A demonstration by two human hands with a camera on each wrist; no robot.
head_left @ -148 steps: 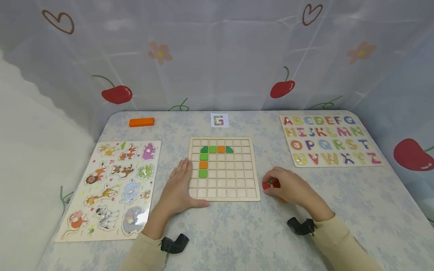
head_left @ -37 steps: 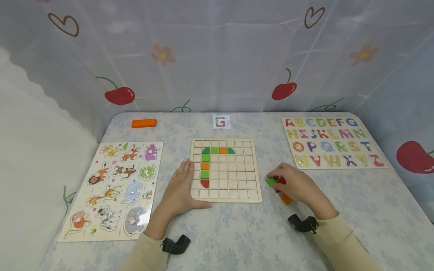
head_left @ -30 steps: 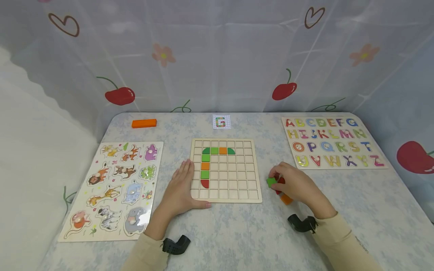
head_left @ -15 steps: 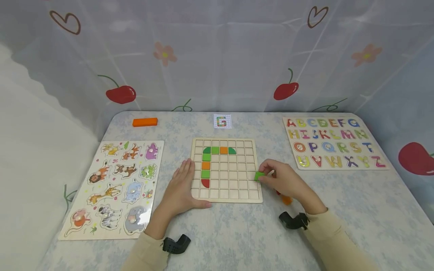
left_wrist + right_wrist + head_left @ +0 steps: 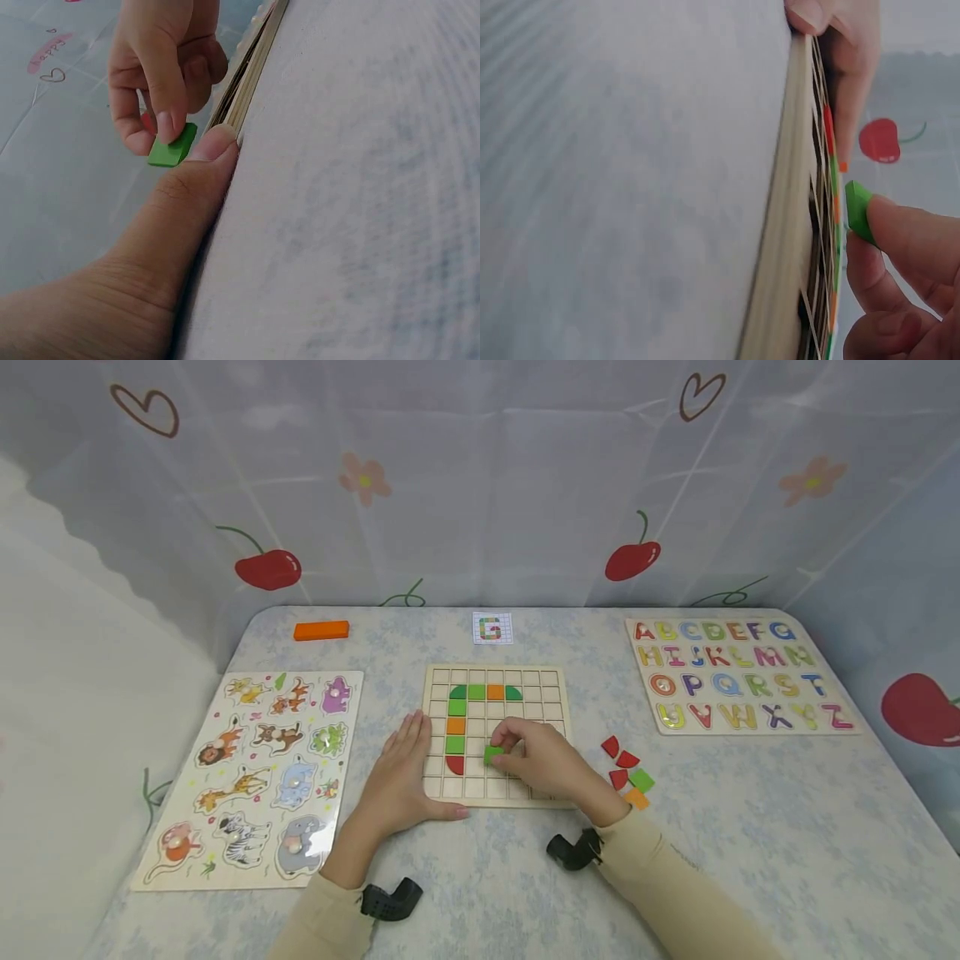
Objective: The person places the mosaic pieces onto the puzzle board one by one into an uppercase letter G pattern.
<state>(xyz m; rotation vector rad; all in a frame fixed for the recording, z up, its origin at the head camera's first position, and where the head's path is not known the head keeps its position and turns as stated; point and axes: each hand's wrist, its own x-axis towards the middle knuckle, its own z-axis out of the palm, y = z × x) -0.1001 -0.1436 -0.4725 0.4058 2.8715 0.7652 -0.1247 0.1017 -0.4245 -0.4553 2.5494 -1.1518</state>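
Note:
My left hand [image 5: 397,777] rests against the left edge of a wooden grid board [image 5: 552,693], its thumb along the front edge. Between the thumb and fingers of my right hand [image 5: 543,758] is a green square tile [image 5: 492,754], held tilted over the middle of the board. Both wrist views show that green tile [image 5: 172,146] [image 5: 859,211] clear of the grid. Along the upper row and left column sit green and orange square tiles, with dark green quarter-round tiles [image 5: 513,693] at the upper row's two ends. A red quarter-round tile [image 5: 455,766] ends the column.
Right of the board lie loose red quarter-round tiles [image 5: 618,778], a green square [image 5: 641,779] and an orange square [image 5: 636,798]. A pattern card [image 5: 492,628] and an orange block [image 5: 321,631] lie behind. An animal puzzle [image 5: 187,802] is left; a letter puzzle [image 5: 750,677], right.
A red quarter-round tile has gone into the left column. My right hand has taken a green square from the loose tiles and carried it left over the board. My left hand stays put.

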